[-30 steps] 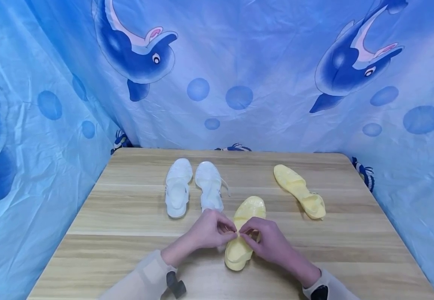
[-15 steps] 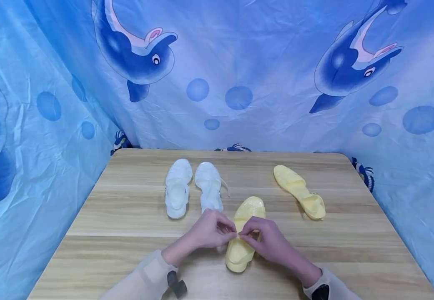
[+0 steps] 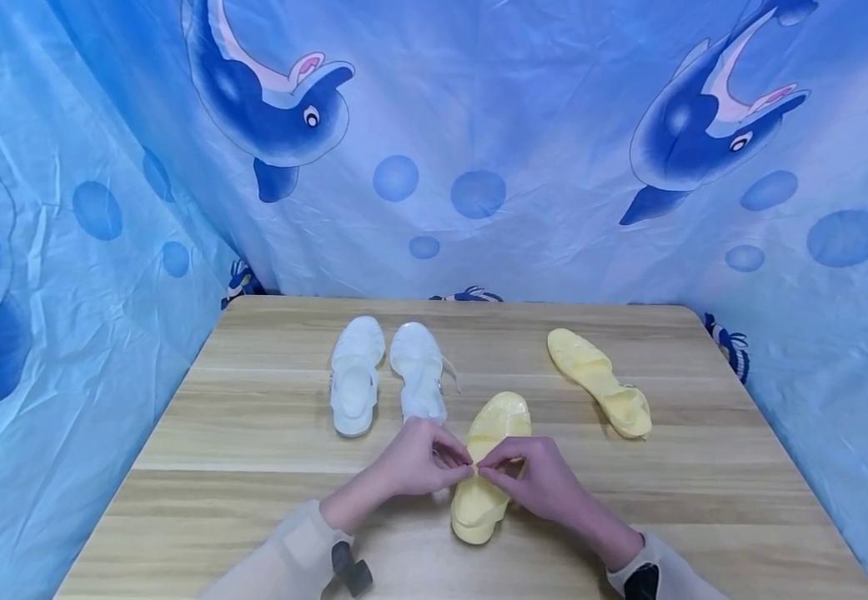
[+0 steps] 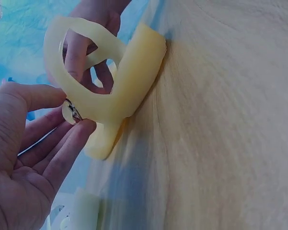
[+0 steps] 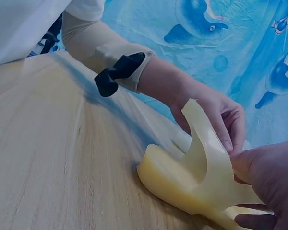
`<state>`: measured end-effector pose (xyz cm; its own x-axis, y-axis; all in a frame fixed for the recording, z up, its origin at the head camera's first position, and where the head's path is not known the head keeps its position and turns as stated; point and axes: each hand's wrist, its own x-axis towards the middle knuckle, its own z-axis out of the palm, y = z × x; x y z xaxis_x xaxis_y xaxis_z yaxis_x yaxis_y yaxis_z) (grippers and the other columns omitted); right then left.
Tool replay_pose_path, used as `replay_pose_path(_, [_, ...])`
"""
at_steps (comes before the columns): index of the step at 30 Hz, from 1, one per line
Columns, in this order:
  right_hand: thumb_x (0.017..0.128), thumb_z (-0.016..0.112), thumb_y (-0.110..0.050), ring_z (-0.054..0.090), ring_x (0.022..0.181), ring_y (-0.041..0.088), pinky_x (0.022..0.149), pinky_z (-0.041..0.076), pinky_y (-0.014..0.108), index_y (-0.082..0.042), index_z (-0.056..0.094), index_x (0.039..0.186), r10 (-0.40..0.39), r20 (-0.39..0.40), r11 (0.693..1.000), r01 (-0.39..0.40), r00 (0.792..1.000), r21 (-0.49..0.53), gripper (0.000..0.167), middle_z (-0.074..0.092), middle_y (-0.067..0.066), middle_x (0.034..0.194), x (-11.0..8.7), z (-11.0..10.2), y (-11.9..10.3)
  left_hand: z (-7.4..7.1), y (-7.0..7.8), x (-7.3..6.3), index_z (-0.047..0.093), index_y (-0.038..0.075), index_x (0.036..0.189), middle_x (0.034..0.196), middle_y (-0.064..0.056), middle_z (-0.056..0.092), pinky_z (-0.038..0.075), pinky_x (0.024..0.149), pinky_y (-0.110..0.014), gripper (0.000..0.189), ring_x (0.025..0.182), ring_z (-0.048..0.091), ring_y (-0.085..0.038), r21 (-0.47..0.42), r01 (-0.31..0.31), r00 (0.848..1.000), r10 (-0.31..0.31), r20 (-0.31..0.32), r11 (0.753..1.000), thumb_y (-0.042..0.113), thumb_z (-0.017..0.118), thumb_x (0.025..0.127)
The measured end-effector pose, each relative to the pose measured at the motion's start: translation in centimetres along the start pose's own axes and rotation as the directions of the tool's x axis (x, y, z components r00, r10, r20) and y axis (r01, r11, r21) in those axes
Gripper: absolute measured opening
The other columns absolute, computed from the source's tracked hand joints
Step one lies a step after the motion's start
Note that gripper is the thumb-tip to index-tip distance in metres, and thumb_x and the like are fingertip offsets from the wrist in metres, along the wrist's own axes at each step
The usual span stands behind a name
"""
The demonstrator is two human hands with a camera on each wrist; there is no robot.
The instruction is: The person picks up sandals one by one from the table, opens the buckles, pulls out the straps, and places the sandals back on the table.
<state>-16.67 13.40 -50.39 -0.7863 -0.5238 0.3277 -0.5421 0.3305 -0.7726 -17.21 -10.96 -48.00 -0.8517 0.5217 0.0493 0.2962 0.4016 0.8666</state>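
A yellow sandal [image 3: 504, 421] lies on the table in front of me, its toe pointing away and its heel towards me. My left hand [image 3: 420, 461] comes from the left and pinches the ankle strap at its small metal buckle [image 4: 74, 111] between thumb and fingers. From the other side my right hand [image 3: 539, 479] pinches the strap beside the buckle, fingertips almost meeting those of the left. The strap [image 4: 93, 101] arches above the heel in the left wrist view. In the right wrist view, the right hand hides part of the strap and the front of the sandal.
Two white sandals [image 3: 354, 379] stand side by side, left of the yellow one; the left hand overlaps the nearer heel. A second yellow sandal [image 3: 589, 367] lies slanted at the back right of the wooden table [image 3: 253, 433]. A blue dolphin-print curtain [image 3: 554, 100] hangs around the table.
Both hands stay at the strap of the yellow sandal. The right hand's knuckles have dipped slightly, and the sandal's heel has shifted by a very small amount.
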Motion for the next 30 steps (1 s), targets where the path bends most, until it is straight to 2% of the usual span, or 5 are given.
replay_pose_path(10, [0.089,0.084,-0.009,0.070,0.079,0.001,0.070,0.064,0.027,-0.020,0.079,0.093,0.062,0.041,0.997,-0.063,0.997,0.037,0.013,0.080,-0.006,0.089,-0.15,-0.24,0.02,-0.07,-0.02,-0.19,0.084,0.006,0.095,0.089,-0.007,0.083,0.063,0.069,-0.020,0.008,0.074,0.074,0.000,0.002,-0.014,1.000,0.014,-0.002,1.000,0.008,0.085,0.087])
replay_pose_path(15, [0.090,0.085,-0.015,0.070,0.081,-0.001,0.072,0.063,0.027,-0.024,0.080,0.095,0.092,0.069,0.995,-0.094,0.993,0.017,0.012,0.080,-0.010,0.090,0.15,-0.31,-0.26,-0.03,-0.12,-0.06,0.085,0.007,0.097,0.091,-0.008,0.083,0.064,0.071,-0.020,0.010,0.076,0.073,0.001,-0.010,-0.043,0.999,0.043,0.022,0.999,0.009,0.086,0.087])
replay_pose_path(20, [0.087,0.087,-0.013,0.068,0.077,-0.003,0.069,0.061,0.026,-0.022,0.083,0.093,0.111,0.078,0.994,-0.111,0.991,-0.001,0.012,0.080,-0.011,0.087,0.32,-0.39,-0.51,-0.32,-0.04,0.09,0.085,0.009,0.096,0.090,-0.005,0.082,0.063,0.070,-0.019,0.007,0.076,0.072,0.004,0.017,-0.063,0.997,0.062,0.053,0.998,0.008,0.085,0.089])
replay_pose_path(24, [0.086,0.088,-0.012,0.066,0.073,-0.005,0.065,0.058,0.022,-0.022,0.083,0.091,0.125,0.073,0.992,-0.123,0.989,-0.028,0.012,0.080,-0.012,0.084,0.23,-0.45,-0.45,-0.59,0.00,0.08,0.085,0.008,0.096,0.090,-0.005,0.082,0.064,0.070,-0.019,0.006,0.075,0.073,0.004,0.022,-0.050,0.997,0.049,0.057,0.998,0.008,0.084,0.089])
replay_pose_path(30, [0.087,0.087,-0.015,0.069,0.078,-0.002,0.069,0.060,0.024,-0.025,0.081,0.092,0.137,0.067,0.991,-0.136,0.988,-0.017,0.013,0.079,-0.013,0.087,0.29,-0.30,-0.53,-0.53,-0.06,-0.08,0.084,0.008,0.097,0.091,-0.007,0.083,0.064,0.071,-0.020,0.009,0.076,0.073,0.003,0.009,-0.045,0.998,0.045,0.048,0.999,0.010,0.085,0.088])
